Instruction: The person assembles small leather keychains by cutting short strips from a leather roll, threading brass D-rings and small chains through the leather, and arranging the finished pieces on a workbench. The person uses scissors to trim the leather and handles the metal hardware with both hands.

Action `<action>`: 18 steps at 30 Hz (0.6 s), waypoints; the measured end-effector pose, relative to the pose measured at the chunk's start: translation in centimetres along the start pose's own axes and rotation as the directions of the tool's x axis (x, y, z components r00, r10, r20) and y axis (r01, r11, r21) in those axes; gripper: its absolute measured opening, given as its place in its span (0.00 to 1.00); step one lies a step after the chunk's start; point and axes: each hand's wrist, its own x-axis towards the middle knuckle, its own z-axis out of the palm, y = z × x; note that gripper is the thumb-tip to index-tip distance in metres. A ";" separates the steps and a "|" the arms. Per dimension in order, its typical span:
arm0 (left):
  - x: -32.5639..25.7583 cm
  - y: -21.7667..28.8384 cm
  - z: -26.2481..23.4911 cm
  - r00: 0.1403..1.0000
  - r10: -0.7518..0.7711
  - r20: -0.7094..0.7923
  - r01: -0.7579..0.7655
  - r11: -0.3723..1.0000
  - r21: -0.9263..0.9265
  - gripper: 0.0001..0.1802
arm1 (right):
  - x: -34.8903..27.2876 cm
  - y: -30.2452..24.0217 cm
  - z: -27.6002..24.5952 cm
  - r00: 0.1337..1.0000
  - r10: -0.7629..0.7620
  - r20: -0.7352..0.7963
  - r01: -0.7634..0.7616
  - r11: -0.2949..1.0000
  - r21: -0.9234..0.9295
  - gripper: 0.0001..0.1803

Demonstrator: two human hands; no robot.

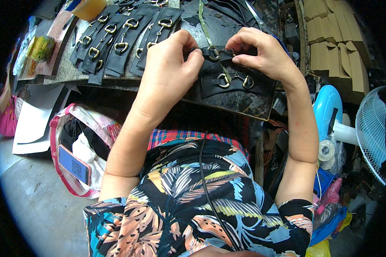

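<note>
A black leather strap [206, 57] with a brass-coloured metal ring [214, 53] on it is held up between my two hands over the work table. My left hand [171, 64] pinches its left end, with thumb and forefinger closed. At the other end, my right hand [263, 53] has thumb and forefinger around the strap and its metal fitting; the exact grip is partly hidden. Just below lies another black strap [233, 85] with a snaffle-shaped metal fitting [236, 80], flat on the table's dark front part [244, 105]. A greenish ribbon [203, 23] runs down behind the held strap.
Several black straps with metal fittings [123, 36] lie in rows at the left. A yellow tub [88, 9] and a tape roll [40, 48] stand beyond them. Cardboard boxes [330, 25] and a fan [371, 132] are at the right; a bag with a phone [74, 164] sits lower left.
</note>
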 end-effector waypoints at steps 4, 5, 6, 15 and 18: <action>-0.2 -0.1 0.3 0.988 0.142 -0.063 -0.133 0.982 0.134 0.07 | -0.4 0.3 0.0 0.999 -0.007 -0.050 0.001 0.994 -0.109 0.16; -0.2 -0.1 0.4 0.984 0.165 -0.063 -0.150 0.969 0.195 0.07 | -0.4 0.3 0.0 0.997 -0.038 -0.074 0.028 0.991 -0.131 0.16; -0.3 -0.1 0.5 0.980 0.187 -0.060 -0.166 0.953 0.255 0.07 | -0.5 0.2 0.2 0.995 -0.036 -0.093 0.022 0.989 -0.146 0.16; -0.3 -0.3 1.2 0.955 0.292 -0.040 -0.237 0.840 0.488 0.08 | -1.0 -0.5 0.1 0.983 -0.068 -0.168 -0.008 0.911 -0.412 0.16; -0.2 -0.5 1.4 0.957 0.291 -0.015 -0.241 0.818 0.522 0.08 | -1.4 0.1 -0.2 0.983 -0.029 -0.181 -0.034 0.941 -0.336 0.12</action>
